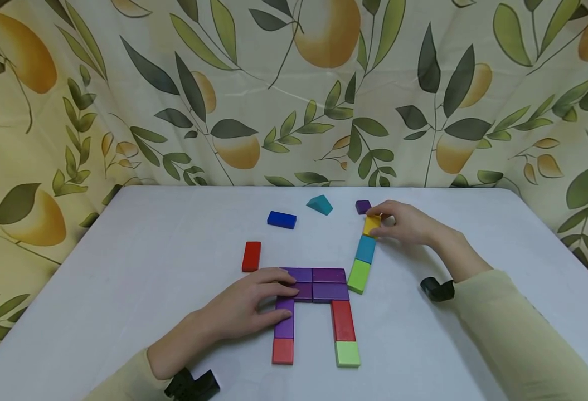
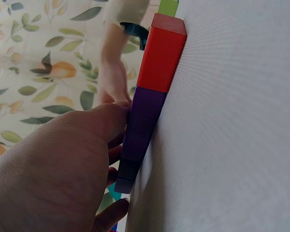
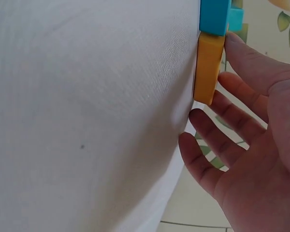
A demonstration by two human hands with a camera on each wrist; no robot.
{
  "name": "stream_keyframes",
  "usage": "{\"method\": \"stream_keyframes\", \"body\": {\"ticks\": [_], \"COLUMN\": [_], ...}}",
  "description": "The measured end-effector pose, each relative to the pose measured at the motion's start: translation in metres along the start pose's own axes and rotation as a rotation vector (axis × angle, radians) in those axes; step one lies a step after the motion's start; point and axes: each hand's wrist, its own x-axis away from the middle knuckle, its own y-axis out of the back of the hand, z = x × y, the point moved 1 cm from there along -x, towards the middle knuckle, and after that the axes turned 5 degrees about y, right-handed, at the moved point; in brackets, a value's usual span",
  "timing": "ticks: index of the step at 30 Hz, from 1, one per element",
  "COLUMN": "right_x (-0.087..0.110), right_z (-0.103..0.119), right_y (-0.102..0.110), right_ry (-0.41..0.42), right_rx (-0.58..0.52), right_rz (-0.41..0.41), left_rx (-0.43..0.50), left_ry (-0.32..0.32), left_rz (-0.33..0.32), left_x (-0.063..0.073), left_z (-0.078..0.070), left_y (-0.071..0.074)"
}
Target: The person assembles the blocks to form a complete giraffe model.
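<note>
My right hand [image 1: 410, 224] is at the far end of a slanting row, its thumb and forefinger at a yellow block [image 1: 372, 225]. In the right wrist view the thumb touches this yellow block [image 3: 209, 67] beside a blue one [image 3: 214, 17]. Blue [image 1: 366, 249] and light green [image 1: 359, 276] blocks continue the row towards me. My left hand [image 1: 241, 303] rests with loose fingers on the left purple blocks, thumb on the lower purple block [image 1: 284, 326]. Other purple blocks [image 1: 330, 291] lie side by side there, partly covered by the fingers.
Beyond the yellow block lies a small purple block [image 1: 363, 207]. A teal triangular block [image 1: 320, 205], a blue block [image 1: 281, 220] and a red block [image 1: 251, 257] lie apart on the white table [image 1: 173, 239]. Two legs end in a red block [image 1: 282, 351] and a light green block [image 1: 347, 354].
</note>
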Motion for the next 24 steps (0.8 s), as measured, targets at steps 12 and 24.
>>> {"method": "stream_keyframes", "body": {"ticks": [12, 24], "right_x": [0.0006, 0.0029], "right_z": [-0.0015, 0.0016], "right_y": [-0.0016, -0.0006], "right_ry": [0.01, 0.013], "right_rx": [-0.005, -0.009], "right_rz": [-0.007, 0.007], "left_rx": [-0.002, -0.003], "left_ry": [-0.006, -0.013], "left_rz": [-0.006, -0.012], "left_x": [0.0002, 0.0002], "left_z": [0.0009, 0.0009], "left_y": [-0.0008, -0.0007]}}
